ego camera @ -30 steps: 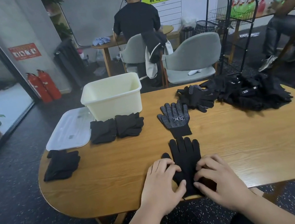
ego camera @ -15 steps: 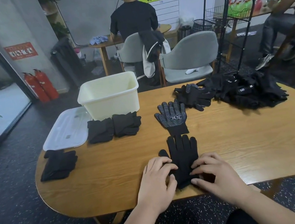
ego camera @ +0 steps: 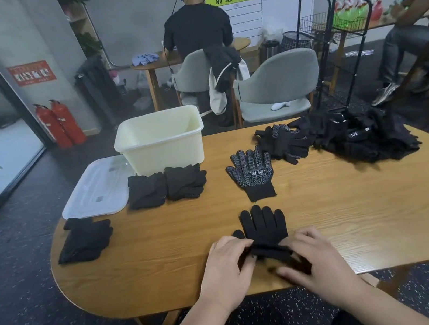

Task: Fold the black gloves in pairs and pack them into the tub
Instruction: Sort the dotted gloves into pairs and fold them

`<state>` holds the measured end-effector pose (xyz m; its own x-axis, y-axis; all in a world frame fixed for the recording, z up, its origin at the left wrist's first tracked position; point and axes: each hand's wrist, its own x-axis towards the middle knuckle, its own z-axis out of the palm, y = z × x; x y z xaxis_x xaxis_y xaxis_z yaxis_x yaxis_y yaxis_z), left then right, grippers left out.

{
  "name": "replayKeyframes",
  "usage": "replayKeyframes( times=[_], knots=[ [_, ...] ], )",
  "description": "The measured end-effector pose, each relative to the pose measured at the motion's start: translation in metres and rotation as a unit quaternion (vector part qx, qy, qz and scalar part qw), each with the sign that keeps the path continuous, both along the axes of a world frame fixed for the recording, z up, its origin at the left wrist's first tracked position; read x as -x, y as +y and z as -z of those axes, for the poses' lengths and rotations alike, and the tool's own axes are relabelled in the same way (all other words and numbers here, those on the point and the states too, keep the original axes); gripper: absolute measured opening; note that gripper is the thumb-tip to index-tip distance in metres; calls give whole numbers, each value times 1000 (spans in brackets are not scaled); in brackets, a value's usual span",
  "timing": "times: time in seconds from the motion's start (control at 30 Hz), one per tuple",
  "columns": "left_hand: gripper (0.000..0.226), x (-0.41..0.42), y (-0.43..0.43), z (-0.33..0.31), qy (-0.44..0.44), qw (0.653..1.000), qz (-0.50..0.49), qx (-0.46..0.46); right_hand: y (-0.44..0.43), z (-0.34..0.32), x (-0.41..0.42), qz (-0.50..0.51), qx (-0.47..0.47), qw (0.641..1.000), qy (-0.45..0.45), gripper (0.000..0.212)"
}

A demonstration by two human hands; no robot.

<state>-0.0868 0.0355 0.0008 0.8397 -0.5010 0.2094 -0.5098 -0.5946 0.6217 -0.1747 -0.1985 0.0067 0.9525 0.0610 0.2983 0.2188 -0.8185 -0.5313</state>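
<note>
Our left grip [ego camera: 225, 268] and right grip [ego camera: 318, 261] both pinch the cuff of 1 glove [ego camera: 263, 225]; its fingers point up-frame, away from us.

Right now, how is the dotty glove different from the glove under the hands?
The dotty glove has white dots and a label; the plain glove has none. The dotty glove lies flat and untouched; the plain glove has its cuff folded over, pinched by the left hand and right hand. Both are black and point away.
</note>
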Motion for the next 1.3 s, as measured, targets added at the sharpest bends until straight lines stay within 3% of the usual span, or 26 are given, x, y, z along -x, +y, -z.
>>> replayKeyframes(
  times=[0.1, 0.2, 0.43, 0.6, 0.83, 0.97, 1.13, 1.3],
  knots=[
    [32, 0, 0, -2, 35, 998, -30, 33, 4, 1, -7, 56, -60, 996, 17, 18],
    [42, 0, 1, -3, 41, 997, -48, 53, 8, -8, -21, 101, -112, 987, 51, 17],
    [41, -3, 0, -4, 40, 997, -46, 47, 6, -11, -45, 145, -104, 978, 111, 23],
    [29, -2, -2, -4, 7, 1000, -11, 25, 7, -7, -49, 166, -100, 977, 91, 26],
    [47, 5, -6, -2, -25, 997, 20, -74, 16, -1, -47, 232, -112, 966, 22, 34],
    [52, 8, -7, 2, -41, 995, 8, -93, 24, 8, -38, 188, 41, 977, -89, 32],
    [56, 7, -8, 4, -60, 991, 35, -114, 25, 19, -38, 55, 207, 972, 93, 71],
    [54, 4, -9, 7, -49, 992, 35, -111, 24, 18, -40, 49, 212, 971, 95, 69]
  ],
)
